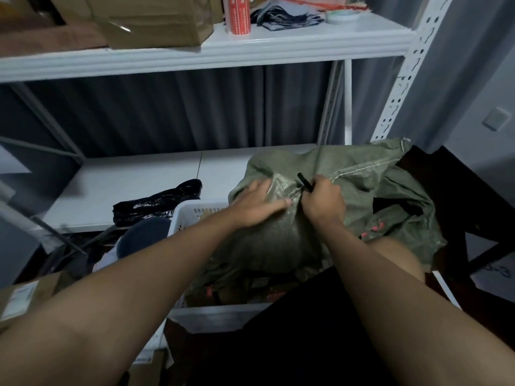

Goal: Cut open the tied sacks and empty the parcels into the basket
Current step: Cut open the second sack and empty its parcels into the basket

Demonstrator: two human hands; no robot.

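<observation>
A green woven sack (359,190) lies bulging over the white plastic basket (192,211), spilling to the right onto a dark chair. My left hand (259,203) presses flat on the sack's left side, fingers straight. My right hand (323,200) grips a small black cutter (304,181), its tip against the sack's gathered fabric between the two hands. A thin cord runs up from that spot. Brown parcels (250,288) show inside the basket beneath the sack.
A white metal shelf (139,185) stands behind, with a black plastic bag (158,203) on its lower board. Cardboard boxes (145,20), a red tape roll and grey bags sit on the upper board. A cardboard box (25,296) lies at the lower left.
</observation>
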